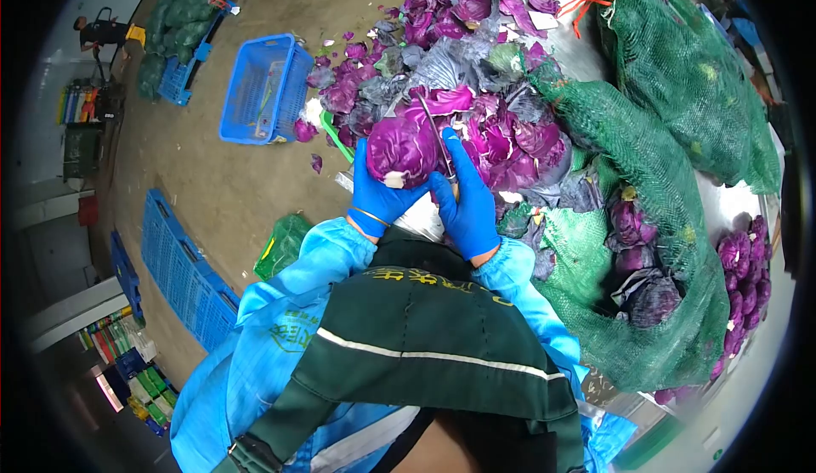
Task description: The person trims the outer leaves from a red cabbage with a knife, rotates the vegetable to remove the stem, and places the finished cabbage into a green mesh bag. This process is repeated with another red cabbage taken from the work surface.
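Note:
My left hand (380,198), in a blue glove, is wrapped round a purple cabbage (399,152) from its left and underside. A pale cut stem shows at the cabbage's lower edge. On the right, my right hand (463,201), gloved too, grips a knife (435,133) whose narrow dark blade points up beside the cabbage. A loose purple leaf (449,100) lies just above the cabbage. Behind both hands is a heap of purple and grey-green cabbage leaves (510,137).
A blue crate (266,90) stands on the floor at left, above a blue pallet (183,265). Green net sacks (693,73) lie at right, one open around cabbages (650,299). More cabbages (746,282) are piled at the far right. A person (106,33) stands far left.

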